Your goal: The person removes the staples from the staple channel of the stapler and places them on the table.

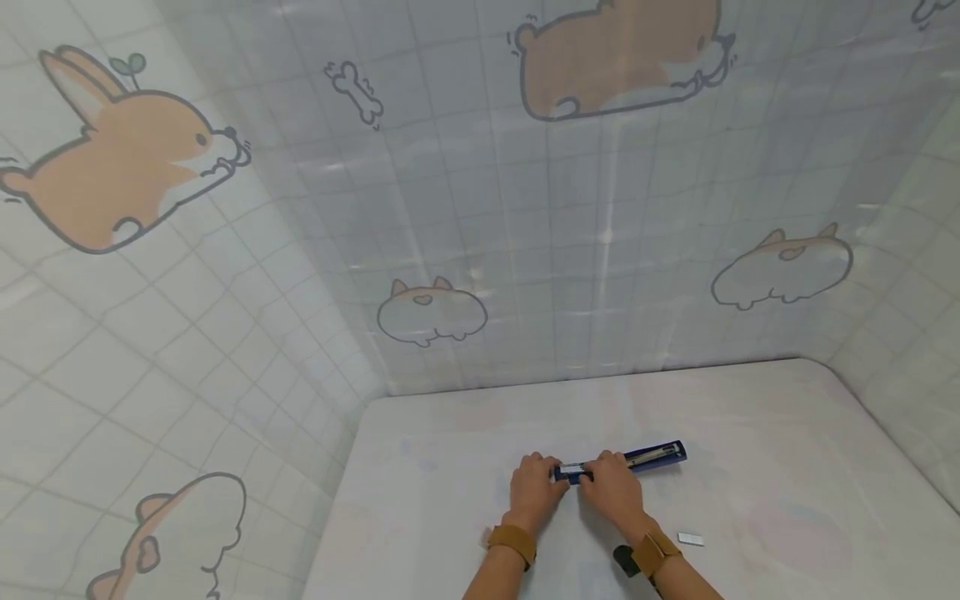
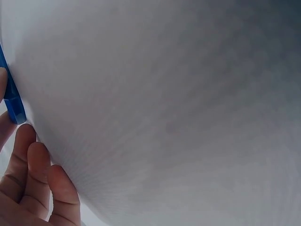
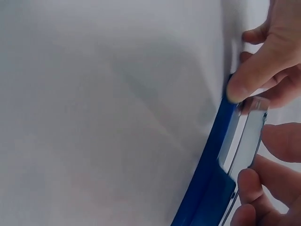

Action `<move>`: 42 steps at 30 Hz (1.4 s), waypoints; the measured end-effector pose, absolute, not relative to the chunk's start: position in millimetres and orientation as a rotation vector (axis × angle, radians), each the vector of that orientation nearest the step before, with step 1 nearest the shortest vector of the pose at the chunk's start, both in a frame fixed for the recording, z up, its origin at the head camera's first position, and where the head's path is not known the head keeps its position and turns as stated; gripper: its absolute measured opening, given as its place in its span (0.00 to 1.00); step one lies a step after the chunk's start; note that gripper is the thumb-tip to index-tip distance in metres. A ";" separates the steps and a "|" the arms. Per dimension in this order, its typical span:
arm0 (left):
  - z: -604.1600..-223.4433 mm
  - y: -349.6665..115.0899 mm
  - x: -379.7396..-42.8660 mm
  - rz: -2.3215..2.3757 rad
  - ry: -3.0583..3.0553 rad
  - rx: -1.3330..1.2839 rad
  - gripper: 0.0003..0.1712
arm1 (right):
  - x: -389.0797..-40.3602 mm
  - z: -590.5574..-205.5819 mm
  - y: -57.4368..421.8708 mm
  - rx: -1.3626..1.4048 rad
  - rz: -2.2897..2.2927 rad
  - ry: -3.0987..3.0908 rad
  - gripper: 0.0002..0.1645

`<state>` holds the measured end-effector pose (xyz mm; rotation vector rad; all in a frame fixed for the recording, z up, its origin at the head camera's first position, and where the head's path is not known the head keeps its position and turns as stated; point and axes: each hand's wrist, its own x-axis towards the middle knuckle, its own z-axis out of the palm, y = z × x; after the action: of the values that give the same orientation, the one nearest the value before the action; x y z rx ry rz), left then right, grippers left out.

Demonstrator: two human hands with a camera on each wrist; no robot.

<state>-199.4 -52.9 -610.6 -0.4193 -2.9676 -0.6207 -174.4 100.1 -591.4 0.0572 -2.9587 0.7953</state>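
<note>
A long, narrow blue stapler lies slanted across the white surface, its metal channel showing. Around its left end, my left hand holds on, and in the right wrist view a thumb presses on the blue edge. My right hand is over the middle of the stapler. Its fingertips pinch a silvery strip of staples along the open channel. Curled fingers of my left hand appear in the left wrist view, just below the blue end.
A small silvery-white bar lies on the white surface, right of my right wrist. Tall translucent sheets with cartoon dogs and a grid pattern rise behind and on both sides.
</note>
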 end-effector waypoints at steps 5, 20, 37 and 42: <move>-612.6 -53.3 -199.7 -0.589 -2.953 -0.424 0.16 | -174.5 -586.5 95.0 0.028 0.898 -2.972 0.13; -612.3 -50.1 -198.9 -0.620 -2.918 -0.444 0.16 | -182.3 -585.5 84.6 -0.307 1.218 -2.746 0.09; -611.1 -53.4 -200.3 -0.632 -2.872 -0.456 0.15 | -188.8 -582.5 94.7 -0.300 1.205 -2.885 0.08; -613.4 -53.3 -198.8 -0.621 -2.838 -0.475 0.15 | -189.1 -588.7 90.7 -0.265 1.140 -2.928 0.09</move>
<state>-198.8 -53.3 -613.4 -0.4745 -2.8382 -0.6210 -189.1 90.7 -588.7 -0.2646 -2.9279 1.1397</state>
